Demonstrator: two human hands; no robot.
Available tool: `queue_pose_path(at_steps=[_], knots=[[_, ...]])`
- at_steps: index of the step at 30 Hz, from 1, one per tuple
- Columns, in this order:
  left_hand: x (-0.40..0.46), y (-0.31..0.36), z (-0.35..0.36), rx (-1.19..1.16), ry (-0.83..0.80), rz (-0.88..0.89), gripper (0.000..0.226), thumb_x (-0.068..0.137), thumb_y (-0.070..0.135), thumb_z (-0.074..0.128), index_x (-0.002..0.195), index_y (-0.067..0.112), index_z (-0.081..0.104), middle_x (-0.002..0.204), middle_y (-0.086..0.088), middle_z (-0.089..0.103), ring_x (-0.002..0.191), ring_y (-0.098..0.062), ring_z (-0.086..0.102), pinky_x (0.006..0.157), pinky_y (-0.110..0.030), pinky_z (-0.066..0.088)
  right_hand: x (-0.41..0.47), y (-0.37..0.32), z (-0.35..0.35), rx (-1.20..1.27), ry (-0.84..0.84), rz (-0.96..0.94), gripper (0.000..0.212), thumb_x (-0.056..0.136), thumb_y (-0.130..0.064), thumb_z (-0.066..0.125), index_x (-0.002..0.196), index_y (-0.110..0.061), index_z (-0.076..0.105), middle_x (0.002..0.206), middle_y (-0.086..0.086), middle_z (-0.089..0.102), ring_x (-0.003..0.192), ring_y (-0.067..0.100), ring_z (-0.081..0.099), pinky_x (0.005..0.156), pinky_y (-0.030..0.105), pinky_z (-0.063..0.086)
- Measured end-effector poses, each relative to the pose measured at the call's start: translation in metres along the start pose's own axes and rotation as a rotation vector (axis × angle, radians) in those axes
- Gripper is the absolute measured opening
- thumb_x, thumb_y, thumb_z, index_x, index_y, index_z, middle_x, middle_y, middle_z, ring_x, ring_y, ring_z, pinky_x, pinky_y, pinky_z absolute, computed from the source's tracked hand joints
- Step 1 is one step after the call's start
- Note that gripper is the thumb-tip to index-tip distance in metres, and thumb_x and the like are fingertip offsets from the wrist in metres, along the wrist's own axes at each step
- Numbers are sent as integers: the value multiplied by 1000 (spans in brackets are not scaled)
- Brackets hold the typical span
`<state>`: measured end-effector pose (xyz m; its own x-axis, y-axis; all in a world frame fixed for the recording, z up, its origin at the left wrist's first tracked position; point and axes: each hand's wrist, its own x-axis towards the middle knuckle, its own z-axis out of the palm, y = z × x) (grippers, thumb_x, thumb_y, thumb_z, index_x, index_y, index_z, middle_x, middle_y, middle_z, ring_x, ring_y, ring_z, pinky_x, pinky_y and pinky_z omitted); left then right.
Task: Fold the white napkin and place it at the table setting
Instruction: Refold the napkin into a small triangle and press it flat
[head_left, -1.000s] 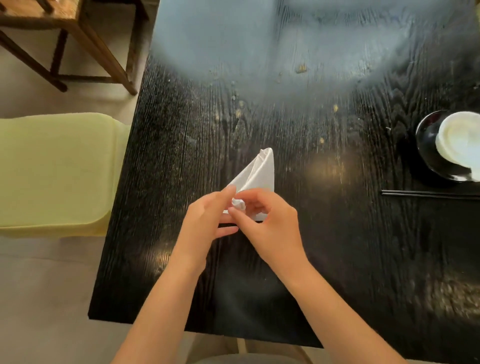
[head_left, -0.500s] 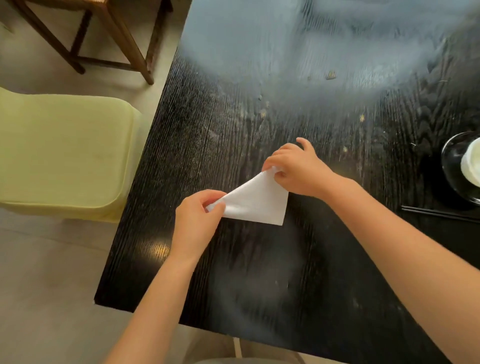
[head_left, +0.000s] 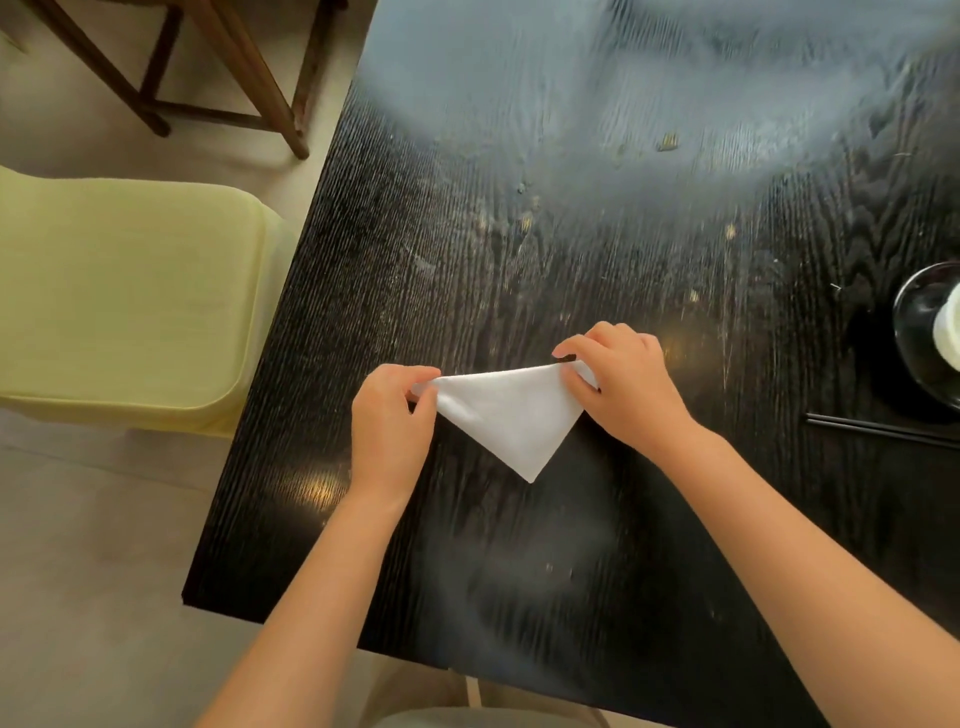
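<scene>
While the white napkin (head_left: 511, 413) lies as a triangle on the dark worktop (head_left: 571, 249), long edge away from the person and point toward them, each hand has one end of that edge: the left hand (head_left: 389, 421) pinches the left corner between thumb and fingers, and the right hand (head_left: 621, 384) pinches the right corner, its fingers curled over the cloth. Both grips are pressed together on the napkin, not spread. The step in hand looks like squaring up the triangle for its next fold. To do it well, I would judge that the two corners want an even, light pull so the long edge runs straight and the layers underneath line up, then a flat press along the crease before either corner is let go. Cloth this thin will likely slip or bunch if one hand tugs harder than the other. The setting sits well apart at the right edge, a dark saucer (head_left: 919, 332) with a pale cup (head_left: 948, 332) on it and black chopsticks (head_left: 883, 430) just nearer the person, so placing is not yet due
</scene>
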<state>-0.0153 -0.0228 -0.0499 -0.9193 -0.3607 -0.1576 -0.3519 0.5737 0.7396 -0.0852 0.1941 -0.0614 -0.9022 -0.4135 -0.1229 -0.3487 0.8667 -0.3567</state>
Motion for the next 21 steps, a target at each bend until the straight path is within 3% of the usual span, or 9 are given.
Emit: queue_pose_path(at_steps=[2,4,6,8,12,21], knots=[[1,-2,6,29,20,20,19,88,6,58,105,8,67,100,-4,63,93,-14,57,82,-29,50,-6,-1,5,10,67,18,17,87,-15,59,103,-15,65,91,5,60,86,25,54,83,33,28],[0,-3,14,119,63,37,31,89,5,56,121,7,58,118,-9,57,112,-20,53,96,-33,46,-11,-4,9,-8,148,40,20,84,-11,62,104,-12,66,93,7,62,88,27,56,83,36,33],[-5,1,24,259,105,62,44,94,9,47,137,4,41,143,-15,39,135,-27,33,111,-40,28,-14,-10,13,-76,197,57,29,84,-9,61,113,-9,63,107,11,63,104,31,57,92,45,37],[-17,12,40,425,74,124,52,95,20,33,144,3,27,153,-17,22,143,-28,16,114,-44,13,-17,-18,20,-152,141,53,38,90,-16,49,128,-9,53,132,12,54,129,31,43,105,55,29],[-32,16,79,534,-38,146,62,94,36,26,147,5,18,156,-16,13,144,-24,10,114,-48,9,-14,-26,38,-217,-23,57,53,96,-35,23,144,-14,32,153,9,27,143,23,16,112,54,12],[-26,9,88,659,-71,142,65,94,39,27,146,1,19,154,-18,17,144,-28,12,114,-45,9,-7,-22,45,-214,-36,54,55,95,-39,21,147,-19,21,156,5,19,145,22,9,114,51,7]])
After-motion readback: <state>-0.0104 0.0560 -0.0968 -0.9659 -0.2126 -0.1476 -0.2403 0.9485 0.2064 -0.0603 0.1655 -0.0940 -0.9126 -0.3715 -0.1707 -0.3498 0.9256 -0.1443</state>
